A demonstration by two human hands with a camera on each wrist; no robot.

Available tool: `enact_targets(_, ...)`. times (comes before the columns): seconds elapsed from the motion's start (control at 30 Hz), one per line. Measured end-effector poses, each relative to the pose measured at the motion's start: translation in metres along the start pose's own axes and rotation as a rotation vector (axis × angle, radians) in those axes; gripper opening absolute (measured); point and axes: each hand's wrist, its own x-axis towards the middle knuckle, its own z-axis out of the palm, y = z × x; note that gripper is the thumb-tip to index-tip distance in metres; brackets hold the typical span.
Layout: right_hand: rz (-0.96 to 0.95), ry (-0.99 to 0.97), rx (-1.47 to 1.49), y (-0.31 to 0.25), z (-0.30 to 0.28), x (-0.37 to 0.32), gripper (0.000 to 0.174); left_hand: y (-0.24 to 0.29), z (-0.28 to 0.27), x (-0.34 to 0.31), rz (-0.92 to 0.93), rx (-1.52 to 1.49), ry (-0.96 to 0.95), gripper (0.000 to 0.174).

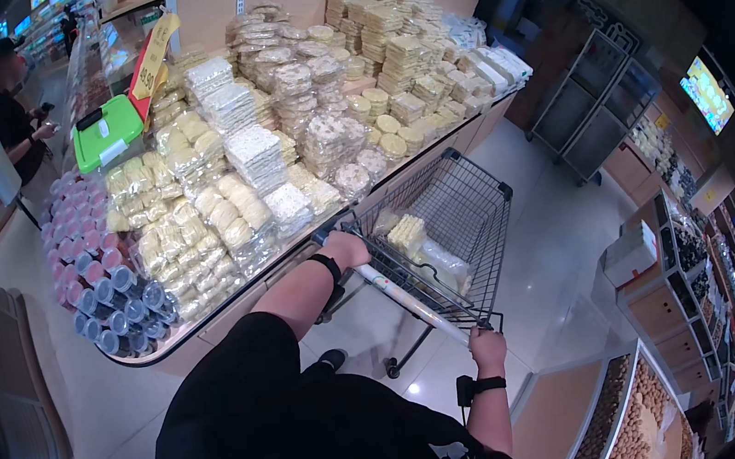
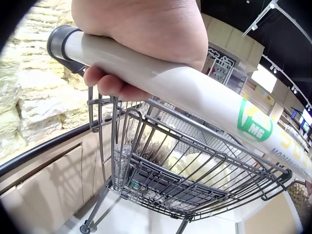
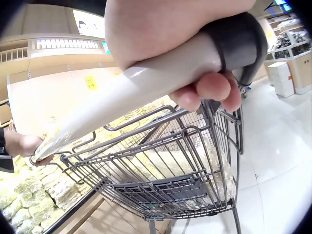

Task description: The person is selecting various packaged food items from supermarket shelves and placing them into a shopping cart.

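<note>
A wire shopping cart point(image 1: 477, 215) stands in front of the person, with a pale tubular handle point(image 1: 413, 304). My left hand point(image 1: 348, 249) grips the handle near its left end, fingers curled underneath, as the left wrist view shows. Toward the opposite end, my right hand point(image 1: 487, 349) holds the same handle close to the black end cap point(image 3: 239, 44). Inside the basket lie a pale yellow pack point(image 1: 408, 233) and a clear plastic-wrapped item point(image 1: 448, 265). A green and yellow logo point(image 2: 255, 121) marks the handle.
Left of the cart runs a display counter stacked with bagged noodles point(image 1: 187, 244) and lidded cups point(image 1: 122, 304). A green box point(image 1: 110, 133) sits on the goods. Ahead stands a metal rack cart point(image 1: 593, 107). Bins of nuts point(image 1: 638, 412) stand at right. Another person point(image 1: 9, 114) is at far left.
</note>
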Motion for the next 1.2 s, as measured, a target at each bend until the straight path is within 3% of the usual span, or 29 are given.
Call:
enact_targets(0.2, 0.032, -0.074, 0.057, -0.012, -0.031, -0.063, 0.051, 0.005, 0.019, -0.063, 0.042, -0.007, -0.089, 0.041)
enact_targets(0.27, 0.015, -0.027, 0.041, -0.015, -0.033, -0.081, 0.049, -0.004, 0.044, -0.06, 0.123, -0.003, -0.092, 0.041)
enact_targets(0.4, 0.005, -0.004, 0.07, -0.02, -0.028, -0.111, 0.045, -0.009, 0.044, -0.095, 0.121, -0.022, -0.152, 0.041)
enact_targets(0.53, 0.034, -0.08, 0.134, -0.034, -0.031, -0.141, 0.043, -0.022, 0.06, -0.122, 0.191, -0.059, -0.018, 0.042)
enact_targets(0.63, 0.055, -0.056, 0.145, -0.044, -0.032, -0.149, 0.043, -0.041, 0.065, -0.14, 0.364, -0.134, 0.163, 0.042)
enact_targets(0.73, 0.05, -0.084, 0.157, -0.054, -0.035, -0.157, 0.043, -0.075, 0.08, -0.146, 0.664, -0.154, 0.375, 0.029)
enact_targets(0.77, 0.071, -0.122, 0.192, -0.059, -0.037, -0.161, 0.042, -0.09, 0.086, -0.148, 0.652, -0.159, 0.388, 0.029)
enact_targets(0.83, 0.082, -0.167, 0.218, -0.068, -0.042, -0.166, 0.04, -0.116, 0.081, -0.165, 0.775, -0.287, 0.619, 0.017)
enact_targets(1.03, 0.238, -0.292, 0.28, -0.091, -0.047, -0.163, 0.034, -0.234, 0.047, -0.2, 0.42, -0.496, 0.87, 0.01)
enact_targets(1.1, 0.352, -0.561, 0.493, -0.107, -0.059, -0.145, 0.033, -0.269, 0.032, -0.203, 0.325, -0.548, 0.884, 0.011)
enact_targets(1.13, 0.409, -0.698, 0.602, -0.116, -0.064, -0.135, 0.035, -0.287, 0.026, -0.199, 0.168, -0.65, 0.836, 0.013)
enact_targets(1.17, 0.173, -0.581, 0.542, -0.128, -0.07, -0.121, 0.033, -0.303, 0.02, -0.195, 0.011, -0.746, 0.781, 0.015)
enact_targets(1.2, 0.131, -0.476, 0.541, -0.161, -0.097, -0.11, 0.031, -0.319, 0.015, -0.188, 0.016, -0.746, 0.777, 0.015)
